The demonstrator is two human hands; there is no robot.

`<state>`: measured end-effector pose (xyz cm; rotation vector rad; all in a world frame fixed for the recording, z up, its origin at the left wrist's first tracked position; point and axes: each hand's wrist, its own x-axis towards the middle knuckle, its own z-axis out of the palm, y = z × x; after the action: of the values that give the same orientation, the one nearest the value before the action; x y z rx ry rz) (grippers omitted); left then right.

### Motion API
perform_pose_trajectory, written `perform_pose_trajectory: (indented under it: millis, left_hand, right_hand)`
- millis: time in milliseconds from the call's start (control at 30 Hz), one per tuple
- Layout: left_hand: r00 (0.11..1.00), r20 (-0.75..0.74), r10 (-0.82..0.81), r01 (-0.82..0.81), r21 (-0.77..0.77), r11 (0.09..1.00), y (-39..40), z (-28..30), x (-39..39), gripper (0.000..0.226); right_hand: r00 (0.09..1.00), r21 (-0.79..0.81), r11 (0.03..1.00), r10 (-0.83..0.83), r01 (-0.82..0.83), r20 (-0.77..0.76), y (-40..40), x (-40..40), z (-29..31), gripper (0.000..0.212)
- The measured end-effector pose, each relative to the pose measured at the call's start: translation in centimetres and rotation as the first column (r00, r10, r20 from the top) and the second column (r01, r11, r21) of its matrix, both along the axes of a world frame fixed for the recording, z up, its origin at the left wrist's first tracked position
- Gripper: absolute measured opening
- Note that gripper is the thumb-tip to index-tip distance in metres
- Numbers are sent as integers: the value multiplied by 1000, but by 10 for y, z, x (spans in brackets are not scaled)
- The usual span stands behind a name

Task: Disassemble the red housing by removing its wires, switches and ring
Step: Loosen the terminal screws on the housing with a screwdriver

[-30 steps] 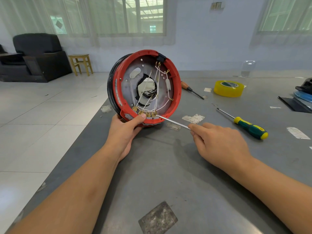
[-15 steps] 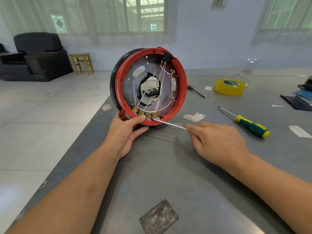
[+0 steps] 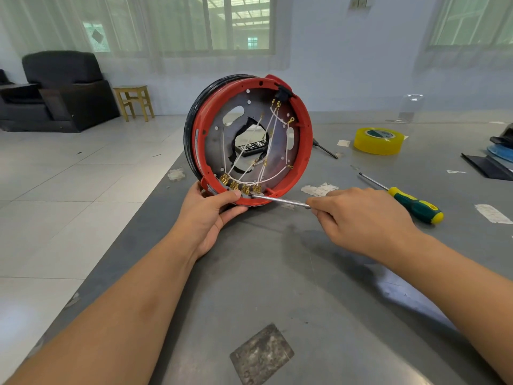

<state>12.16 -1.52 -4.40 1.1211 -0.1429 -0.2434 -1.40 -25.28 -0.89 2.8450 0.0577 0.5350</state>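
Note:
The round red housing point(image 3: 304, 140) stands on edge on the grey table, open side toward me, with a black ring point(image 3: 190, 123) around its far left rim. White wires point(image 3: 273, 126) cross its grey inner plate to a row of brass terminals point(image 3: 240, 186) at the bottom and to a black switch point(image 3: 283, 91) at the top. My left hand point(image 3: 212, 215) grips the housing's lower rim, thumb beside the terminals. My right hand point(image 3: 358, 220) holds a thin metal screwdriver shaft point(image 3: 280, 200); its tip touches the rim by the rightmost terminal.
A green and yellow screwdriver point(image 3: 410, 202) lies right of my right hand. A yellow tape roll point(image 3: 379, 141) and another screwdriver point(image 3: 324, 150) lie behind the housing. Dark and blue items point(image 3: 499, 154) sit at the right edge. The table's left edge point(image 3: 133, 218) drops to tiled floor.
The housing has turned and tilted slightly, showing more of its open face. My right hand has shifted a little with the screwdriver tip kept at the lower rim.

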Motion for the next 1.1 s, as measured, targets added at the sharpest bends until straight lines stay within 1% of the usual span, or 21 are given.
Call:
perform_pose_trajectory:
  millis: [200, 367, 500, 633, 767, 833, 933, 1100]
  left_hand:
    - [1000, -2, -14, 14, 9, 1000, 0, 0, -1, 42]
    - [1000, -21, -21, 21, -16, 1000, 0, 1, -1, 39]
    - [999, -29, -33, 32, -20, 999, -2, 1, -3, 42]
    - [998, -56, -11, 7, -80, 997, 0, 0, -1, 42]
    - [998, -66, -12, 6, -94, 996, 1, 1, -1, 43]
    - [998, -66, -5, 0, -86, 996, 0, 1, -2, 50]
    - [998, -67, 17, -24, -96, 995, -1, 1, -2, 62]
    - [997, -71, 39, -47, -109, 993, -1, 0, -1, 67]
  right_hand:
    - [998, 67, 998, -2, 6, -57, 0, -1, -5, 34]
    - [999, 142, 989, -27, 34, -46, 3, -1, -18, 33]
    - [998, 183, 982, -40, 46, -37, 9, 0, -28, 29]
    - [998, 280, 959, -33, 44, -45, 18, 0, -30, 30]
    - [999, 231, 972, -45, 49, -22, 19, -1, -28, 33]
    - [998, 194, 979, -65, 64, -4, 16, -3, -26, 34]
    - [997, 178, 982, -69, 64, 22, 11, -6, -25, 37]
    - [997, 165, 984, -68, 59, 47, 11, -7, -24, 46]
